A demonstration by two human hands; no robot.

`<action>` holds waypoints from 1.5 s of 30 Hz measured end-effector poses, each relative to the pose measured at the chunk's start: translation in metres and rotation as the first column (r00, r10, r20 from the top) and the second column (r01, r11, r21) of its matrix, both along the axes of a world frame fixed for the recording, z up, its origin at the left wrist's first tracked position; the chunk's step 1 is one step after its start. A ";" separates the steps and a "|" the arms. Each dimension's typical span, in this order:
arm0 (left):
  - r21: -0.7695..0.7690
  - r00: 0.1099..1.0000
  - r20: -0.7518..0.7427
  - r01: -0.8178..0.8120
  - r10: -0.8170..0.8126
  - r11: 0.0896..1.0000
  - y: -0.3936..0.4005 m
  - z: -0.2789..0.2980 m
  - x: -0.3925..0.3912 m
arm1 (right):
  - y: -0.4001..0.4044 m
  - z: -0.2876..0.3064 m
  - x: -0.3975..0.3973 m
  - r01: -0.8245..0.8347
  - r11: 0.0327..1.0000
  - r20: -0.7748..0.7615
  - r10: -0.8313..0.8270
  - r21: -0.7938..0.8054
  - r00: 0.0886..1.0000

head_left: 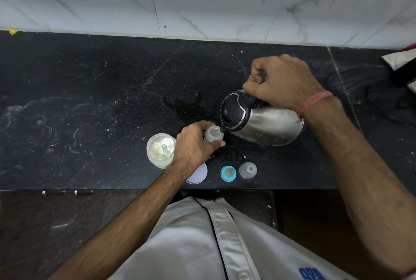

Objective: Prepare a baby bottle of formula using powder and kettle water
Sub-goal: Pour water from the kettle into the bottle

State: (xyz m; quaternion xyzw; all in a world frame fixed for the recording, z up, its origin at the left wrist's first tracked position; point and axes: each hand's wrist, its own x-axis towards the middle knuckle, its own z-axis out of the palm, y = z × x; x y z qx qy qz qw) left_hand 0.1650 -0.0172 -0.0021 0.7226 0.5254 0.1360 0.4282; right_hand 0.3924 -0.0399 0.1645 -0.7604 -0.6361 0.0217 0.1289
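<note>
From the head view, your right hand (282, 82) grips the handle of the steel kettle (262, 120), tilted so its spout sits over the open mouth of the baby bottle (213, 134), which your left hand (194, 144) holds upright on the black counter (90, 111). Just left of that hand stands the open powder jar (160, 150) with a scoop inside; its lid (198, 175), the blue teat ring (228, 173) and the clear cap (247, 170) lie nearer you.

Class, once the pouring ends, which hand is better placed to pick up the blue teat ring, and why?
Probably the right hand: it only has to set the kettle down, while the left hand grips the open bottle. The blue teat ring lies between them.
</note>
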 end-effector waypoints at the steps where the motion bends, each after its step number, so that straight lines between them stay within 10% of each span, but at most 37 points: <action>1: 0.002 1.000 0.000 0.002 -0.002 1.000 0.000 0.000 0.000 | 0.000 0.000 0.000 -0.001 1.000 -0.002 0.001 -0.002 1.000; 25: 0.013 1.000 -0.020 0.004 -0.004 1.000 -0.001 0.004 0.000 | 0.001 -0.001 0.005 0.011 1.000 -0.026 -0.011 -0.013 1.000; 39: 0.000 1.000 -0.006 0.002 -0.002 1.000 -0.002 0.006 -0.001 | -0.017 -0.020 0.029 0.134 0.989 -0.307 -0.108 0.065 0.946; 45: 0.013 1.000 -0.022 0.004 -0.004 1.000 0.000 0.006 0.001 | -0.020 -0.032 0.052 0.303 0.939 -0.644 -0.132 0.161 0.753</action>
